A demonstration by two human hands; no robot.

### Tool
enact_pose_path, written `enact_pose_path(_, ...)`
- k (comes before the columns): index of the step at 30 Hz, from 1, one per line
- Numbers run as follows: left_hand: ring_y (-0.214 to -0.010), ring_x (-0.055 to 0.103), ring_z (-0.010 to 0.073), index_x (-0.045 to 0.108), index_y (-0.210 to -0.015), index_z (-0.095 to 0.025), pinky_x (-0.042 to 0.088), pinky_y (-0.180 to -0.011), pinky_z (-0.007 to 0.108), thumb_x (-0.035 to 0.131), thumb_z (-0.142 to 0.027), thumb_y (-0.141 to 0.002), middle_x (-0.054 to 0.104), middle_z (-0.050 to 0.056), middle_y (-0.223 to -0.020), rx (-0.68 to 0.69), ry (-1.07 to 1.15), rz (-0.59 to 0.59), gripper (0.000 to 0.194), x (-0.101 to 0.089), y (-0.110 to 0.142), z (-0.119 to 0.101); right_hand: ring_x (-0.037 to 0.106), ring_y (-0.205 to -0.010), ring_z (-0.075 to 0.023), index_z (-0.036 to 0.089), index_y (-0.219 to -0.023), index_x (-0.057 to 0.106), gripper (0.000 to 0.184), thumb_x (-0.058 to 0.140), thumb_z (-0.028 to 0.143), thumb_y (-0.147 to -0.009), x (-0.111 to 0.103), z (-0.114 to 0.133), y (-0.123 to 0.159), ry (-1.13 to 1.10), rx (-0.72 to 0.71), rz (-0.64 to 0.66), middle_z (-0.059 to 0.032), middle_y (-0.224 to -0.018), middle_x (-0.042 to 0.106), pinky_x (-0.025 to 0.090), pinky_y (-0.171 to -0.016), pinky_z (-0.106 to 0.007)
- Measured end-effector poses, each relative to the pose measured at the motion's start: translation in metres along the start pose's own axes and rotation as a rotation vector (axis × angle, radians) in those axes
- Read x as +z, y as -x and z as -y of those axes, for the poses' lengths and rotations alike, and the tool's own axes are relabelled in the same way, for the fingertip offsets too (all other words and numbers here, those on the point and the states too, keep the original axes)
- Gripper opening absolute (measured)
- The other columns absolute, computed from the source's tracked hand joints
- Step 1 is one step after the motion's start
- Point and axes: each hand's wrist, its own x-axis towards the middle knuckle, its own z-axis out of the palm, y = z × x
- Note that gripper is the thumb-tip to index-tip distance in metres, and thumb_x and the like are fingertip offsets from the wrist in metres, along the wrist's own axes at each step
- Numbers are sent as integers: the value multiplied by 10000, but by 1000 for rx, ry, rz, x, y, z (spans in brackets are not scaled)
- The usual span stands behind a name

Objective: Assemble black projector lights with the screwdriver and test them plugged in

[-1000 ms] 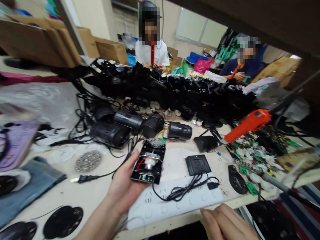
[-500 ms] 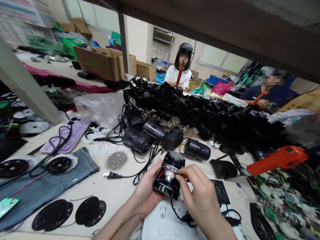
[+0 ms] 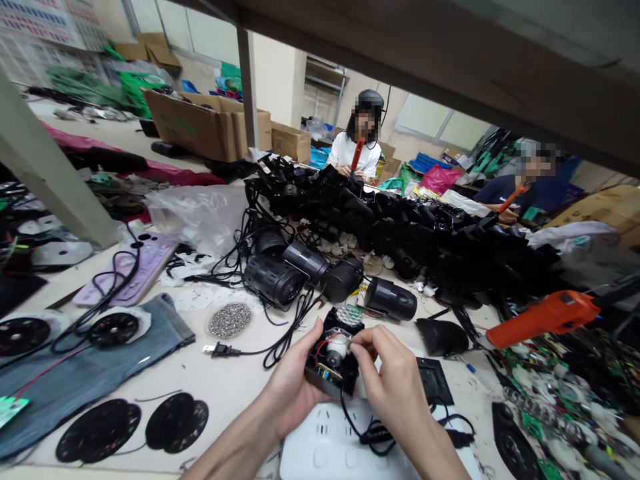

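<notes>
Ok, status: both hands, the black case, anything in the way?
Left hand holds open black case, insides showing. Right hand at case's right edge, grip unclear. Black cord runs from case onto white power strip, possible snag.

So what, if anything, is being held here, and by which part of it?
The left hand holds an open black device housing by its left side. The right hand is at the opposite side; whether it grips anything there cannot be told.

Before me, the pale surface [image 3: 220, 381] carries a white power strip [image 3: 320, 460] on the near side, small metal pieces [image 3: 230, 320] and blue denim [image 3: 167, 330] at left, black cylindrical housings [image 3: 273, 277] farther off, green circuit boards [image 3: 531, 424] at right.
</notes>
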Motion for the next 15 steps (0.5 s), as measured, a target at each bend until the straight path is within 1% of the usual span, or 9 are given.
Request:
enact_pose_path(4,-633,694,215,673,-882,-114,578,-605,350,531,-408,-899,741,92,-741,19,20,-46,328,2,1,0,583,-671,-153,183,-818,544,139,469,103,-903,5,3,3,2,-41,-77,-16,-738,578,442,-623,-262)
enact_pose_path(7,-625,692,209,655,-1005,-130,570,-601,336,552,-366,-891,740,81,-753,81,13,-100,281,4,1,0,578,-663,-151,180,-828,542,145,462,87,-907,3,7,4,1,-63,-129,-19,-739,572,445,-612,-262)
enact_pose_path(11,-555,665,200,591,-1188,-133,551,-536,337,537,-375,-897,743,92,-797,131,-25,-193,382,6,-1,-1,587,-698,-146,172,-877,550,144,477,51,-906,-9,9,3,9,-106,-224,-29,-761,577,473,-638,-255)
enact_pose_path(13,-560,664,203,566,-1235,-131,543,-519,334,542,-400,-891,746,102,-828,135,-59,-222,437,5,-2,-2,595,-729,-150,162,-929,552,166,489,12,-892,-15,7,5,50,-185,-258,-39,-780,581,491,-666,-258)
enact_pose_path(15,-628,687,222,549,-1272,-143,546,-528,335,560,-415,-878,749,115,-909,140,-103,-230,480,1,-3,-3,603,-757,-159,147,-978,551,213,496,-29,-872,-18,2,11,114,-267,-281,-54,-798,592,507,-685,-264)
